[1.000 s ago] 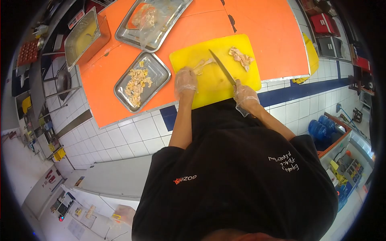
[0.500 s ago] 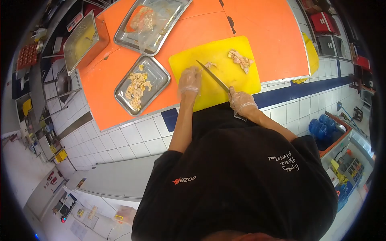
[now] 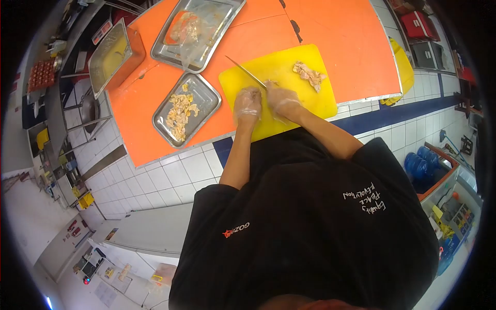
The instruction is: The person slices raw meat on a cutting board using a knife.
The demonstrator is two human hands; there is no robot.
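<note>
On the yellow cutting board [image 3: 305,57], my right hand [image 3: 281,99], in a clear plastic glove, grips a knife [image 3: 244,69] whose blade points to the upper left past the board's edge. Close beside it, my left hand [image 3: 248,101], also gloved, is closed at the board's left side; whatever it holds, if anything, is hidden. A pile of meat pieces [image 3: 310,76] lies at the board's upper right. Small bits show just above my right hand. Left of the board, a metal tray [image 3: 205,109] holds cut pieces [image 3: 179,114].
A larger metal tray [image 3: 227,16] with a plastic bag [image 3: 192,46] of food stands at the back of the orange table [image 3: 356,51]. At its left edge is a deep metal container [image 3: 135,45]. Blue water bottles [image 3: 416,164] stand at the right.
My right hand has moved left, close to my left hand. The knife has shifted left with it, its tip now beyond the board. The view has shifted slightly.
</note>
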